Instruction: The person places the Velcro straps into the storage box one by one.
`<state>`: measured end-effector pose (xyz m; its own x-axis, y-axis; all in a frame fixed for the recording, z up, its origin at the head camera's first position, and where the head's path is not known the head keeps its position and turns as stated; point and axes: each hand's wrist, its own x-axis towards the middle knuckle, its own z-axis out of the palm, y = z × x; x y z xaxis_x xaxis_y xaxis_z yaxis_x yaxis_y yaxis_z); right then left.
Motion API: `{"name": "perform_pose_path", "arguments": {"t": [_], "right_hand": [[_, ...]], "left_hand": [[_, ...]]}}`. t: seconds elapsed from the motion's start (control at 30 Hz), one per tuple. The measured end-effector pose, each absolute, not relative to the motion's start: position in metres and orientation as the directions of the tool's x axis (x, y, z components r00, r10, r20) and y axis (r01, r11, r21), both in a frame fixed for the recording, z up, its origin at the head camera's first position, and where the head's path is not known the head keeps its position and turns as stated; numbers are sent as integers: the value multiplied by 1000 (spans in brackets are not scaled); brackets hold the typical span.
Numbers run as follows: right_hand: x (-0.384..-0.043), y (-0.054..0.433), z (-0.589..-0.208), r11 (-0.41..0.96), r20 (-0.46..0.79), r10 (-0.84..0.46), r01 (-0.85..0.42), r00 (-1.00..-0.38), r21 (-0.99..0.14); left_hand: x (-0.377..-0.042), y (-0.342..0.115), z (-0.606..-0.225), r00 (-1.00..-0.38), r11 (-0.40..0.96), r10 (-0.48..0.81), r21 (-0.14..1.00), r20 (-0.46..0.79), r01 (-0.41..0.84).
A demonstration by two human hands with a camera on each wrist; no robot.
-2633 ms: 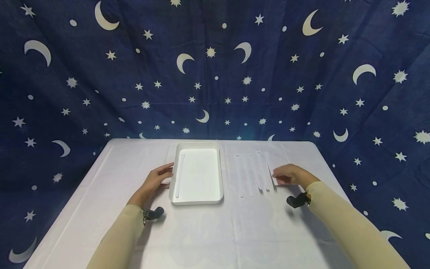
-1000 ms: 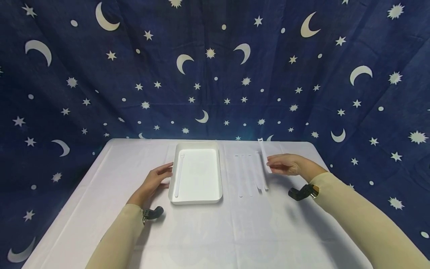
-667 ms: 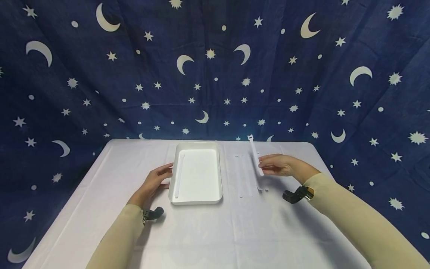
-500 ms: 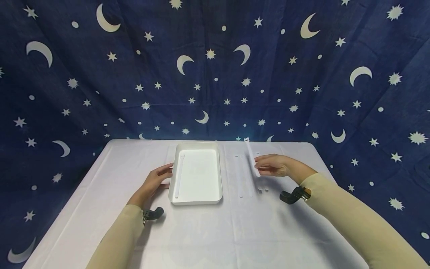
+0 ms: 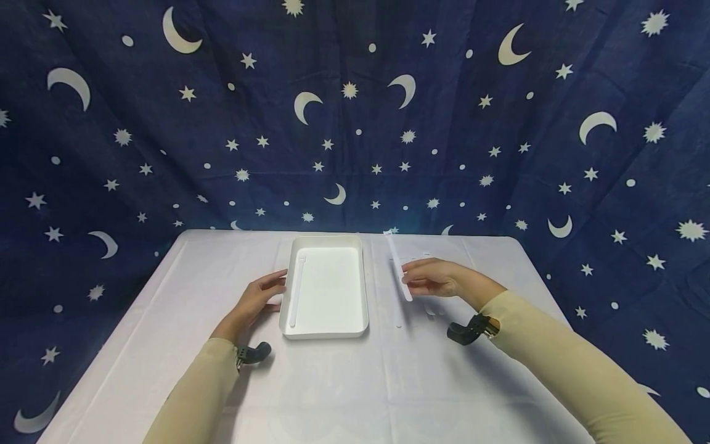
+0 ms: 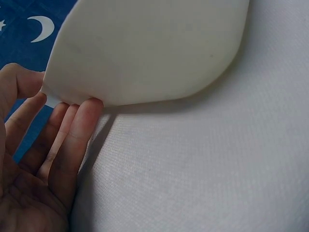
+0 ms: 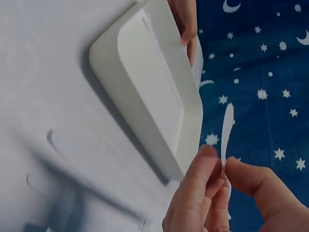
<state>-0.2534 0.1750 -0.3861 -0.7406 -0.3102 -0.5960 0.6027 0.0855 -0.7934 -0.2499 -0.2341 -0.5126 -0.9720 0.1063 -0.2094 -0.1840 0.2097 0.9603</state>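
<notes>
Head view: my right grip [image 5: 435, 279] is pinching a white strip [image 5: 397, 265] between thumb and fingers, tilted above the desk [image 5: 322, 388], right of the tray [image 5: 324, 335]. My left grip [image 5: 256, 302] is touching the tray's left wall, fingers relaxed.

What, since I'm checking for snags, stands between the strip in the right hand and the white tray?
Only the tray's own raised side wall. Nothing else visible stands between the strip in the right hand and the white tray; the left hand touches the opposite side.
</notes>
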Motion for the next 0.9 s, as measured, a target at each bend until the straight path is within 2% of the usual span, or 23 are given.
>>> {"name": "perform_pose_path", "arguments": {"t": [0.47, 0.9], "right_hand": [[-240, 133, -391, 115, -574, -296, 568, -764, -815], [-237, 96, -402, 114, -581, -320, 579, -748, -807]], "left_hand": [[-251, -233, -512, -972, 221, 98, 957, -213, -187], [-247, -232, -504, -969, 215, 117, 959, -216, -187]]}}
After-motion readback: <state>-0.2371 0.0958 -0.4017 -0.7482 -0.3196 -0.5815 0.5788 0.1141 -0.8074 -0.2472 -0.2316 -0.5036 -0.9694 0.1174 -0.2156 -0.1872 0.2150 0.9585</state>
